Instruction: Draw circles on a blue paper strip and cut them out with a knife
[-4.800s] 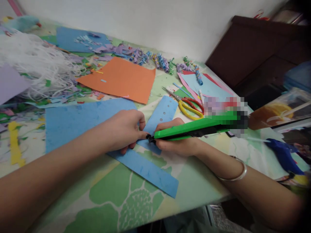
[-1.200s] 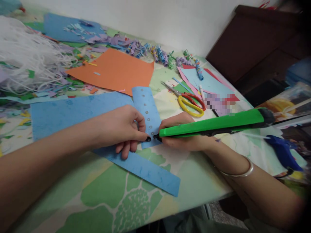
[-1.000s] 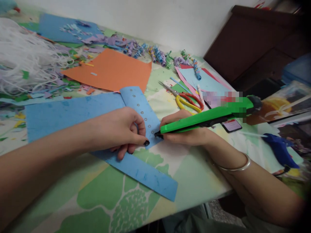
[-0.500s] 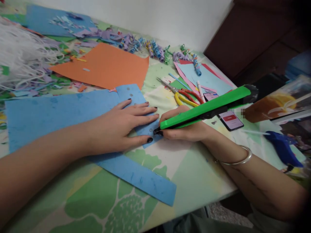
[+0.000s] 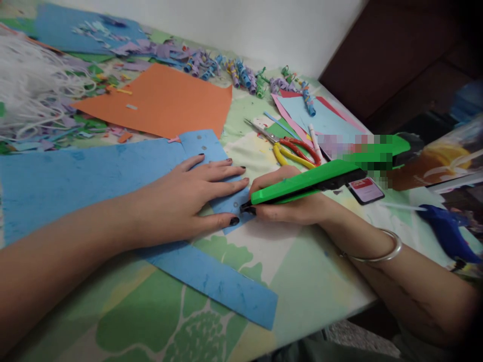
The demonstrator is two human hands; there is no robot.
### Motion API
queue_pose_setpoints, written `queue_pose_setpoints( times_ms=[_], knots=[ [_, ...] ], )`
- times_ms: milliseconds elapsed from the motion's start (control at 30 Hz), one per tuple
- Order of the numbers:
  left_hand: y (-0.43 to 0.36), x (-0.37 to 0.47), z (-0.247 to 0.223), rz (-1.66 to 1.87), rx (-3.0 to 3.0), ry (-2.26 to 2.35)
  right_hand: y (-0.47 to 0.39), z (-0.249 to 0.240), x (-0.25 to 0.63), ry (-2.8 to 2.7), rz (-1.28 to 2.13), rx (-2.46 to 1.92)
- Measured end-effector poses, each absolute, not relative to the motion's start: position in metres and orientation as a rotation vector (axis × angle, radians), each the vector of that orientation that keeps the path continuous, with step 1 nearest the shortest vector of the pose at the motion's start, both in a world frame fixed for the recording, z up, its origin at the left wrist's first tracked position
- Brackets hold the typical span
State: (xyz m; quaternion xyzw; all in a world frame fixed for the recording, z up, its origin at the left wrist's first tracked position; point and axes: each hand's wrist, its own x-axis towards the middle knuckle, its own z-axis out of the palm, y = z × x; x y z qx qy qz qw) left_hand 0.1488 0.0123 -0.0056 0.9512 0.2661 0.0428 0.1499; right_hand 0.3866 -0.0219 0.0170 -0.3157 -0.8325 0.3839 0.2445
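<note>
My left hand (image 5: 181,198) lies flat with spread fingers, pressing a blue paper strip (image 5: 202,138) down over a large blue sheet (image 5: 83,173). Small grey round marks show on that strip. Wrapped round a green-and-black utility knife (image 5: 298,182), my right hand (image 5: 290,213) rests at the strip's right edge. The knife's dark tip points at the strip beside one mark, close to my left thumb; whether it touches the paper I cannot tell. Another blue strip (image 5: 241,291) sticks out below my left wrist.
Orange paper (image 5: 173,98) lies behind the blue sheet. Scissors (image 5: 279,143) with red and yellow handles are beyond my right hand, a phone (image 5: 366,190) beside it. White cords (image 5: 30,80), paper scraps and curled paper rolls (image 5: 241,75) line the back. A blue tool (image 5: 449,231) lies right.
The view has shifted slightly. My left hand still presses on the strip, and the knife in my right hand keeps nearly the same place at its edge.
</note>
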Motion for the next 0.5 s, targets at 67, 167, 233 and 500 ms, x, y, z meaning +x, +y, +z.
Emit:
queue_pose_setpoints(
  times_ms=[67,167,233,500],
  knots=[
    [0.0116,0.1482,-0.0054,0.126,2.733,0.765,-0.0219,0.0166,0.3869,-2.275,1.037,-0.855],
    [0.0112,0.147,-0.0056,0.13,2.738,0.76,-0.022,0.0159,0.3872,-2.267,1.026,-0.851],
    [0.0114,0.1468,-0.0059,0.13,2.74,0.765,-0.0224,0.0156,0.3871,-2.261,1.032,-0.847],
    [0.0109,0.1504,-0.0036,0.107,2.712,0.788,-0.0293,0.018,0.3808,-2.324,0.86,-0.959]
  ],
)
